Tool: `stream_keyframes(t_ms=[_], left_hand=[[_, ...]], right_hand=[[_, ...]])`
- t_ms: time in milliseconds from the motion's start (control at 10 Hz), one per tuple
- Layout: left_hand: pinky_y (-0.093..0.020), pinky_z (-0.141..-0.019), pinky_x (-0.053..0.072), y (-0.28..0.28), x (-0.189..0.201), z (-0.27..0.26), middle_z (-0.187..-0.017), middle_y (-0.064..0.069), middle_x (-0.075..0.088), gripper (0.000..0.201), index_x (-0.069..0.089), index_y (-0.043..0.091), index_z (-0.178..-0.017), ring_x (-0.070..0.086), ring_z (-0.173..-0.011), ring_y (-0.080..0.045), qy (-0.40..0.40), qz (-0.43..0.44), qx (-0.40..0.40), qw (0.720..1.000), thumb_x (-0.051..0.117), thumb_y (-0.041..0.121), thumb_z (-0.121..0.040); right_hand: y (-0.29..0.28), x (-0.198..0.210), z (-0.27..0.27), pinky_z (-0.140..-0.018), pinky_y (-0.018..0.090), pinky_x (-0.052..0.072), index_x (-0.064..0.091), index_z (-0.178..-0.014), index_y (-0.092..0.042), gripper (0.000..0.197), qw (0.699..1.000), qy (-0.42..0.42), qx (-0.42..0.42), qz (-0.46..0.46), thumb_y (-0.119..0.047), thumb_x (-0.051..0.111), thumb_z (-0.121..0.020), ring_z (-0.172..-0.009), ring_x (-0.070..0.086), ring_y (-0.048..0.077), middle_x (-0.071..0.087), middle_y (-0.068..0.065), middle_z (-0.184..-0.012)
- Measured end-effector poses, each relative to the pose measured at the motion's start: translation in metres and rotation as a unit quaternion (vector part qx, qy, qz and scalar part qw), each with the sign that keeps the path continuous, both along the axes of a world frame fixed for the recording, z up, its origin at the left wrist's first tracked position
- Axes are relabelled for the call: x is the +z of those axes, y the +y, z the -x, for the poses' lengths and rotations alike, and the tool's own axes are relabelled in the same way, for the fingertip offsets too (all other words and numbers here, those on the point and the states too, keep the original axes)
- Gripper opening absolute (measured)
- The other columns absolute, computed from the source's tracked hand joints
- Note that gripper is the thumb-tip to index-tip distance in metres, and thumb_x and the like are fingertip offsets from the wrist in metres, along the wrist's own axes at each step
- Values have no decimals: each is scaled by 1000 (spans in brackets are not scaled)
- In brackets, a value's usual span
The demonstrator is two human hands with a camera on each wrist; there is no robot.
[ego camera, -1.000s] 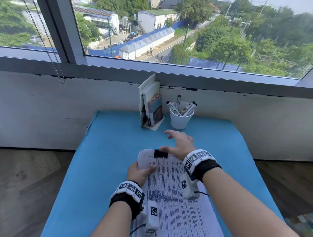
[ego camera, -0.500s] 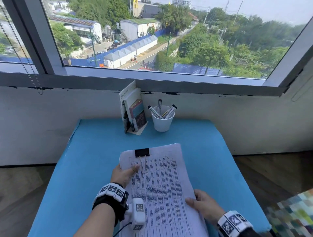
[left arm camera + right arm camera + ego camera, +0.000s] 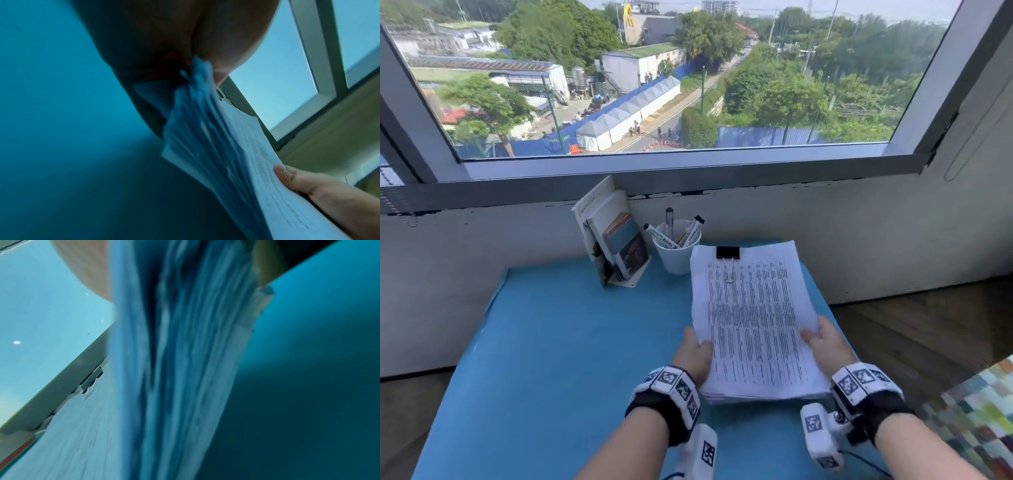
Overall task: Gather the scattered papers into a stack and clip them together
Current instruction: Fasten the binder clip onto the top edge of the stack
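Note:
A thick stack of printed papers (image 3: 753, 318) is held above the blue table (image 3: 571, 342), towards its right side. A black binder clip (image 3: 727, 253) clamps the stack's far edge. My left hand (image 3: 693, 349) grips the stack's near left edge, thumb on top. My right hand (image 3: 825, 339) grips the near right edge the same way. In the left wrist view the paper edges (image 3: 216, 146) fan out below my palm, and the right hand's thumb (image 3: 281, 172) lies on the top sheet. The right wrist view shows the blurred paper edges (image 3: 180, 369) and the clip (image 3: 91, 382).
A white cup (image 3: 677, 251) with several markers stands just left of the stack's far corner. A small stand of books (image 3: 616, 240) is beside it. A wall and window sill (image 3: 688, 185) run behind the table. Wooden floor (image 3: 928, 329) lies to the right.
The right hand left the clip and came back to the stack's near right edge. The left hand slid down to the near left edge. The stack has moved right and farther.

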State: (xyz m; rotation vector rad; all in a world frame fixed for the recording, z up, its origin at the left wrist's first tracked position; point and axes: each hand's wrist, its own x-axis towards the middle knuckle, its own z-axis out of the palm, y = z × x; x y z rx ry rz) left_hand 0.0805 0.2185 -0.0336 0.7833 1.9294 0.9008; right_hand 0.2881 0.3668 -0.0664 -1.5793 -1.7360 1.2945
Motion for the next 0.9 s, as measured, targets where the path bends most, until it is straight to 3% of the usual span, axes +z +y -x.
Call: stream_keyframes(t_ms=[100, 200, 300, 400, 500, 600, 700, 800, 900], left_hand=[[-26, -76, 33, 44, 10, -15, -92, -7, 52, 16, 33, 9, -112, 50, -87, -26, 26, 29, -31, 999, 35, 17, -98], [-29, -89, 39, 77, 7, -17, -129, -17, 50, 35, 33, 1, -130, 51, -108, -29, 33, 62, -36, 997, 36, 13, -97], [-33, -91, 41, 93, -2, -16, -115, -18, 54, 39, 30, 1, -132, 53, -107, -32, 51, 93, 7, 994, 38, 8, -95], [-30, -62, 43, 93, -10, -14, -92, -10, 54, 48, 20, 12, -136, 54, -74, -26, 73, 65, 58, 993, 41, 8, -93], [-25, -52, 34, 87, -16, -10, -93, -8, 54, 50, 20, 18, -136, 49, -62, -19, 142, 53, 23, 988, 44, 14, -92], [-29, -70, 40, 81, -18, -13, -115, -15, 52, 43, 26, 23, -135, 56, -88, -32, 217, 74, -42, 972, 42, 25, -96], [-33, -78, 44, 76, -21, -18, -121, -14, 47, 34, 35, 24, -132, 56, -100, -34, 266, 101, -107, 953, 35, 31, -98], [-36, -87, 45, 73, -22, -16, -127, -14, 44, 38, 35, 26, -135, 55, -107, -35, 264, 138, -137, 945, 33, 37, -99], [-38, -97, 41, 67, -14, -12, -136, -15, 37, 43, 33, 27, -139, 51, -117, -37, 256, 146, -144, 945, 35, 40, -98]], right_hand=[[42, 14, -1, -82, 34, 46, 54, -114, -11, 23, 994, -101, -14, -33, -13, 54, -90, -94, 61, 28, 64, 14, -105], [73, 30, 7, -76, 29, 38, 52, -115, -7, 24, 986, -162, 9, -36, -12, 51, -92, -89, 53, 23, 60, 14, -105], [90, 30, 22, -81, 32, 40, 49, -120, -6, 27, 977, -207, 40, -16, -15, 50, -94, -100, 56, 29, 59, 18, -116], [96, 32, 32, -90, 36, 42, 44, -129, -8, 38, 971, -232, 54, -14, -20, 51, -94, -113, 55, 33, 56, 20, -125], [99, 30, 34, -95, 38, 42, 28, -144, -19, 57, 954, -289, 80, -23, -26, 53, -93, -120, 50, 34, 46, 18, -137], [95, 28, 34, -96, 39, 41, 34, -139, -25, 52, 897, -404, 112, -142, -30, 53, -90, -119, 45, 30, 41, 12, -133], [85, 29, 39, -93, 38, 44, 50, -122, -27, 33, 861, -436, 191, -181, -21, 46, -90, -113, 47, 27, 47, 6, -123], [72, 27, 41, -88, 37, 49, 49, -125, -23, 37, 841, -461, 255, -125, -19, 43, -89, -110, 51, 28, 45, 6, -124], [64, 33, 36, -94, 40, 46, 39, -136, -26, 46, 829, -477, 272, -110, -23, 41, -90, -120, 45, 30, 40, 6, -135]])
